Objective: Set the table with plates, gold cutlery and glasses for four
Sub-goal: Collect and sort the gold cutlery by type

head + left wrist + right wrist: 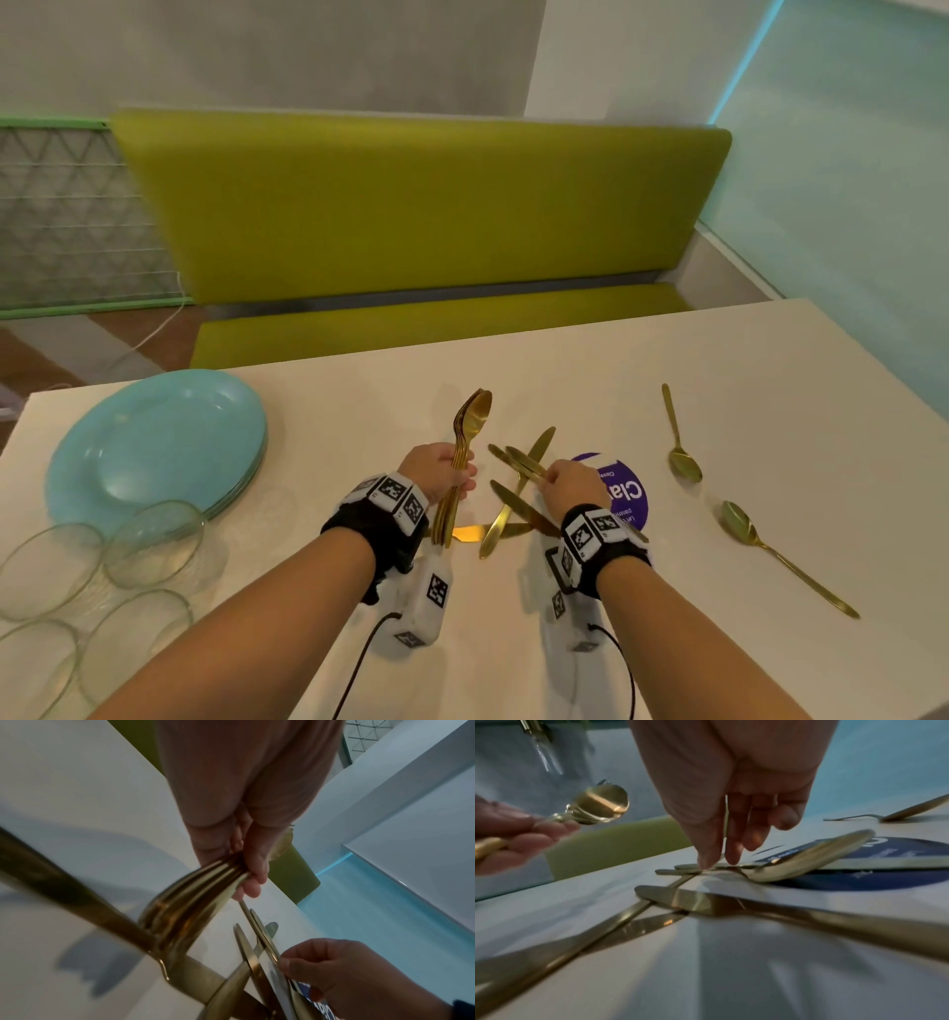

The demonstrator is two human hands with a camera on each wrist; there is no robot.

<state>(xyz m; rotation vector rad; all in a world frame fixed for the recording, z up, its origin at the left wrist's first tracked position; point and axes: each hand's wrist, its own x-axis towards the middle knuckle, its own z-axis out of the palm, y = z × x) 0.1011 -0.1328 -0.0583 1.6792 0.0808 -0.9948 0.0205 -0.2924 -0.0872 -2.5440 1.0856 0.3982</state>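
left grip (pixel 435 470) clamped round a bundle of gold spoons (pixel 464 447). right grip (pixel 570 488) pinching gold knives (pixel 518 462) in the pile on the tabletop (pixel 744 354).

White table (pixel 770 360) under your hands, olive-green bench seat (pixel 411 205) just beyond them with padded backrest, grey wall (pixel 257 46) above that, green-framed wire mesh panel (pixel 67 216) far to your left, cyan light strip (pixel 744 61) on the wall to your right, brown floor (pixel 31 360) at left.
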